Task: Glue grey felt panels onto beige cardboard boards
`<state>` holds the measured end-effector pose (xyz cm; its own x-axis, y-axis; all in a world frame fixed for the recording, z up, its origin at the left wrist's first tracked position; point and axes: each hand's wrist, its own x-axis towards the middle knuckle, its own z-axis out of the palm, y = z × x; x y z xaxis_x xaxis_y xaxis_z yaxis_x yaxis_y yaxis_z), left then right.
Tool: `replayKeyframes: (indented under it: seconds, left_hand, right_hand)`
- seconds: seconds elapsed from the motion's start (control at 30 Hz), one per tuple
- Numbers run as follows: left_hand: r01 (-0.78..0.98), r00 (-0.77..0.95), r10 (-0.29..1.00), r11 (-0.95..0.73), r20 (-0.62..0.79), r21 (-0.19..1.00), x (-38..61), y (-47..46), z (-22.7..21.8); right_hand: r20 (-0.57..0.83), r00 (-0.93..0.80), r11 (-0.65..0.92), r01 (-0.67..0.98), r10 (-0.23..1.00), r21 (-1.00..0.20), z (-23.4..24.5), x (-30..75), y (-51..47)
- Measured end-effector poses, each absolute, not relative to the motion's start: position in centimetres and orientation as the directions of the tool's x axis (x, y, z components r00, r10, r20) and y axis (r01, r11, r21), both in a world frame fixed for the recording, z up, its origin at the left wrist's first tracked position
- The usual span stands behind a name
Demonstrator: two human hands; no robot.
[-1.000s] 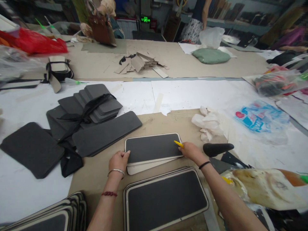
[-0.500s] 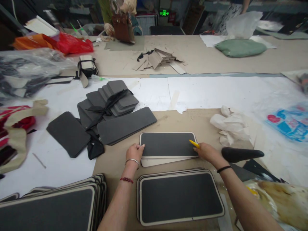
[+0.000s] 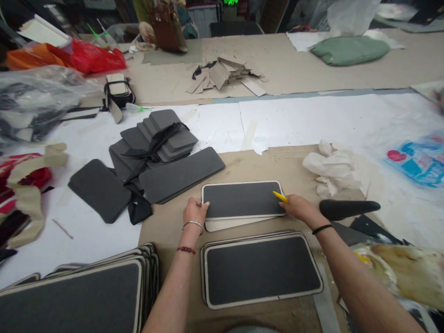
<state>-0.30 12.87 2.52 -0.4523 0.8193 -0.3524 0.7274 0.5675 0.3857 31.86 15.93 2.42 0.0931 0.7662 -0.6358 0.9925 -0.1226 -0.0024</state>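
Note:
A dark rectangular panel with a pale border (image 3: pixel 243 200) lies on brown board in front of me. My left hand (image 3: pixel 194 212) grips its left edge, thumb on top and fingers curled. At the panel's right edge, my right hand (image 3: pixel 300 206) is closed around a slim yellow pointed tool (image 3: pixel 279 196), its tip over the dark face. A pale piece (image 3: pixel 222 225) sticks out beneath the panel's near edge. Closer to me is a small stack of similar bordered panels (image 3: pixel 262 270). A taller stack of them (image 3: pixel 76 300) stands at lower left.
Dark grey pieces tied with a black strip (image 3: pixel 173 138) lie at left. A black tapered object (image 3: pixel 348 209) and crumpled white paper (image 3: pixel 331 169) are at right. Further back are cardboard scraps (image 3: pixel 225 74), a green bundle (image 3: pixel 350 49) and a brown bag (image 3: pixel 168 27) beside a person's hand.
My view has tipped down slightly, so the table's contents sit higher in the picture. Both hands keep the same places on the panel.

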Motion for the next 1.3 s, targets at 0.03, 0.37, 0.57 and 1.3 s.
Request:
replayKeyframes:
  seconds: [0.03, 0.37, 0.57, 1.3]
  left_hand:
    - [0.731, -0.449, 0.822, 0.564, -0.352, 0.385, -0.3, 12.8, 2.5]
    - [0.796, -0.418, 0.846, 0.517, -0.332, 0.315, -0.1, 13.2, 2.5]
    - [0.803, -0.417, 0.844, 0.516, -0.337, 0.298, 0.1, 13.2, 2.8]
    - [0.302, -0.236, 0.813, 0.582, -0.533, 0.755, -1.0, 14.0, 2.4]
  right_hand:
    - [-0.628, 0.096, -0.123, 0.992, 0.772, 0.0, 2.4, 31.9, 15.9]
    - [-0.581, 0.159, -0.165, 0.985, 0.798, 0.044, 3.4, 31.0, 15.5]
    - [-0.489, 0.226, -0.234, 0.971, 0.842, 0.045, 4.8, 30.6, 14.7]
    - [-0.438, 0.201, -0.25, 0.966, 0.876, -0.057, 3.6, 31.4, 14.3]
